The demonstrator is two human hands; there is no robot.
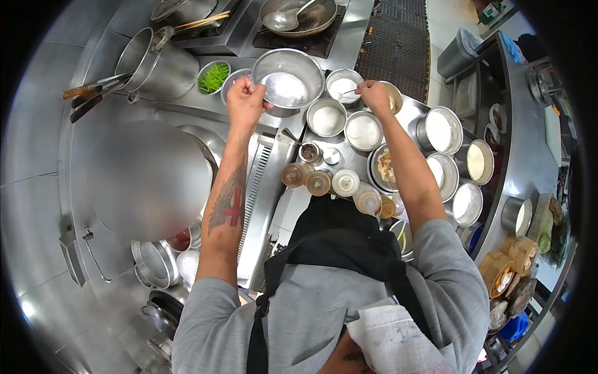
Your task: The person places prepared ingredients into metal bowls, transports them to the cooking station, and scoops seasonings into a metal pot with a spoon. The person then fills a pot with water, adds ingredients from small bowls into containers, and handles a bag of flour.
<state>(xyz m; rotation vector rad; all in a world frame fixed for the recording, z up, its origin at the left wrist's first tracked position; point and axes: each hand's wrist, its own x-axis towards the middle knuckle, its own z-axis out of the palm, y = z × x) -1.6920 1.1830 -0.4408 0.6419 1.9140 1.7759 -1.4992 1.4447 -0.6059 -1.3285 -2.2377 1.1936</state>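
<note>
As I watch remotely, left fingers (257, 95) pinch a large bowl (289, 67), just right of them; right fingers (364, 88) grip a thin utensil (349, 92), end over a pan (342, 73) to their left.

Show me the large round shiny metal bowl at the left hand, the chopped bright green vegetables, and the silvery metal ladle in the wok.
Large metal bowl (289, 79): head view, bare inner bottom.
Chopped green vegetables (213, 78): head view, middle of the pile.
Metal ladle (280, 22): head view, its scoop.
</note>
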